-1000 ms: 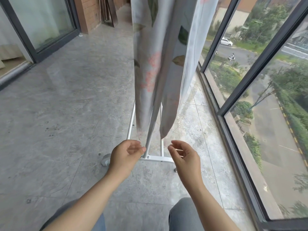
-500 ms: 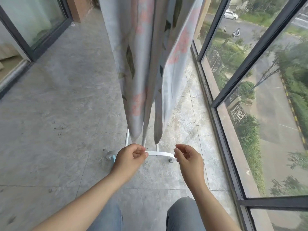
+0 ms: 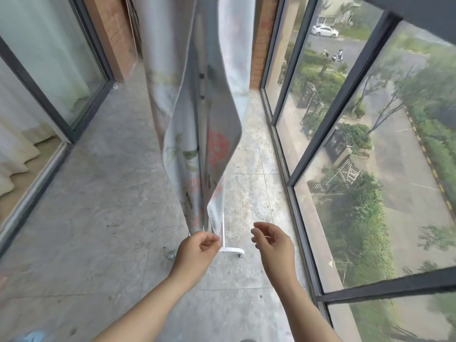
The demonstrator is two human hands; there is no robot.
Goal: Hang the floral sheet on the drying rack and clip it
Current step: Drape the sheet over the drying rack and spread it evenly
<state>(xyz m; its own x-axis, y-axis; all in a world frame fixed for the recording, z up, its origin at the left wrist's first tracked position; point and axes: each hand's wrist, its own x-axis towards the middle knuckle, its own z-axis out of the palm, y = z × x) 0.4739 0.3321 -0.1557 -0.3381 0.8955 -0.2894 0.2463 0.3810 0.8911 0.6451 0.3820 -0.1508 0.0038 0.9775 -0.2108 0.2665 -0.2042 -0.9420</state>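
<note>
The floral sheet [image 3: 187,134], pale with pink flowers and green leaves, hangs folded over the white drying rack [image 3: 222,229] in the middle of the balcony. Its two layers reach almost to the floor. My left hand [image 3: 197,250] is at the sheet's bottom edge, and thumb and forefinger pinch the lower corner of the right layer. My right hand [image 3: 272,244] hovers to the right of the rack post, fingers loosely curled, holding nothing and apart from the cloth. The rack's top bar is out of view, and no clip is visible.
The rack's white foot [image 3: 233,250] rests on the grey tiled floor [image 3: 98,218]. Floor-to-ceiling windows with dark frames [image 3: 320,134] run along the right. A sliding glass door [image 3: 49,77] lines the left, with a brick wall [image 3: 111,33] behind.
The view has tilted up and shows more of the balcony's far end. The sheet's right layer now curves toward my left hand. My right hand has moved right, away from the rack post.
</note>
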